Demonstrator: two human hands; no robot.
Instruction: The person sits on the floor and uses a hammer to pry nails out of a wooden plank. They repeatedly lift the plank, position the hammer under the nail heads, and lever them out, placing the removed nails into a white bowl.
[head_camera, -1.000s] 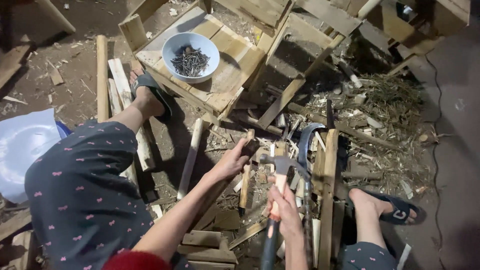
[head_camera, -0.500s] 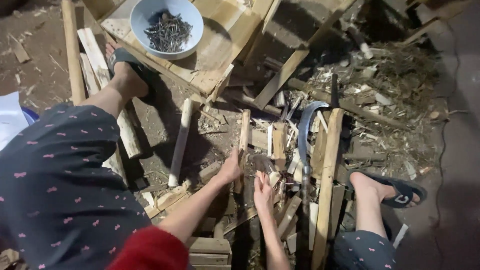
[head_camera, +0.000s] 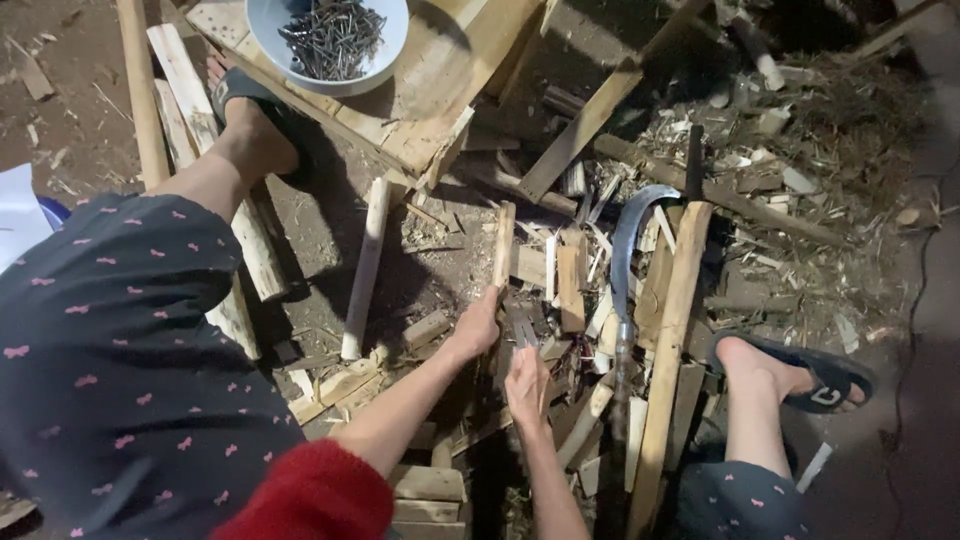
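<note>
Your left hand (head_camera: 478, 325) is closed around the lower end of a narrow wooden slat (head_camera: 502, 245), which stands tilted up from the scrap pile on the ground between your feet; your right hand (head_camera: 527, 385), just beside it, has its fingers curled over a dark flat piece (head_camera: 521, 325), though how firmly you cannot tell; a curved sickle (head_camera: 628, 235) lies just right of your hands; a bowl of nails (head_camera: 330, 40) sits on the wooden pallet (head_camera: 440, 100) at the top edge

Red sleeve (head_camera: 315, 495), dark pink-dotted trousers (head_camera: 110, 350), black sandals (head_camera: 815, 375).
</note>
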